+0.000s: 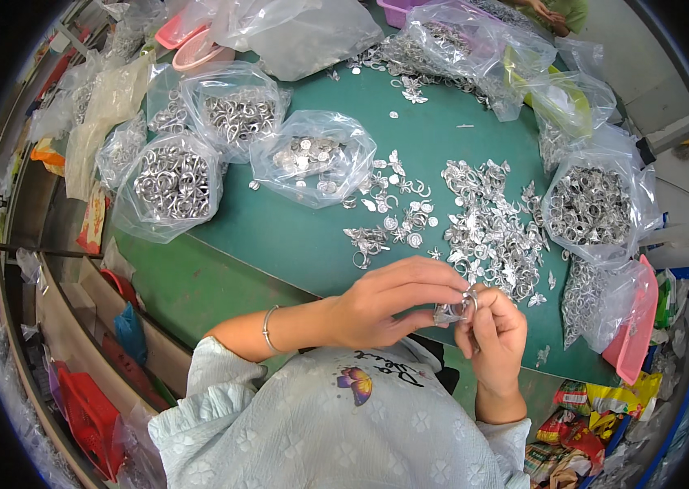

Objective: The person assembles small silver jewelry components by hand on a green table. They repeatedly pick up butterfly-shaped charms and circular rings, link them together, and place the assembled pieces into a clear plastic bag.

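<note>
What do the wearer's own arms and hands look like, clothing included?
The left hand and right hand wear no gloves. A thin silver-coloured bracelet circles the left forearm; none shows on the right. The left sleeve and right sleeve are pale grey-blue, loose, and stop short of the wrists.

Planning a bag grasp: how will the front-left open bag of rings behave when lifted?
The bag is likely floppy: its clear, creased film looks thin. Probably heavy for its size, given the many metallic-looking rings inside. It may spill if tipped, its mouth being open.
</note>
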Available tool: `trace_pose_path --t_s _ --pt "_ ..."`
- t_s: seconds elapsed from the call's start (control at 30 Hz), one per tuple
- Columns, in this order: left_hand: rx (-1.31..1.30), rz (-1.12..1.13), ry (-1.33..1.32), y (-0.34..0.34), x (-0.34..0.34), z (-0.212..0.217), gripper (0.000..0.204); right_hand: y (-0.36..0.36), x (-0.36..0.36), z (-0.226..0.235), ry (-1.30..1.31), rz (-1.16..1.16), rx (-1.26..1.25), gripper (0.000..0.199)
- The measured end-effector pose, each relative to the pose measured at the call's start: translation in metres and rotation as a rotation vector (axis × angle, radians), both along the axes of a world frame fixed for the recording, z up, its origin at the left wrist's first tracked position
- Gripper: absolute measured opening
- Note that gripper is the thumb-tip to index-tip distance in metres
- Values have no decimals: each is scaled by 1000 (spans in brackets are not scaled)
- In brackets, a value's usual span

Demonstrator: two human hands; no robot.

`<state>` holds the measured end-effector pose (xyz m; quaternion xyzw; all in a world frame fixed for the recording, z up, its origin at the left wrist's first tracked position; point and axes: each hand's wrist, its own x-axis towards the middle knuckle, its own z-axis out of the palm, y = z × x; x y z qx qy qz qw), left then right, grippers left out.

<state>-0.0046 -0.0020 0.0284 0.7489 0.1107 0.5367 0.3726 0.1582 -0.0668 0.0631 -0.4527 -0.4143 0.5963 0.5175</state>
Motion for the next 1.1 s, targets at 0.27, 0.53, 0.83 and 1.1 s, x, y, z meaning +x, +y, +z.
trace_pose_path --t_s 0.27,0.53,0.83,1.1 --pt "83 146 -12 5 -14 15 39 -4 8 -14 -156 82 106 17" --pt "170 614 826 41 -6 -52 42 10 33 -49 401 -137 -225 16" --pt "-1832 -842 -332 -31 -5 -48 50 -5 -3 -52 -501 -29 194 14" --pt "-1842 -835 -128 -47 -25 -62 43 72 -14 -45 -965 195 566 33"
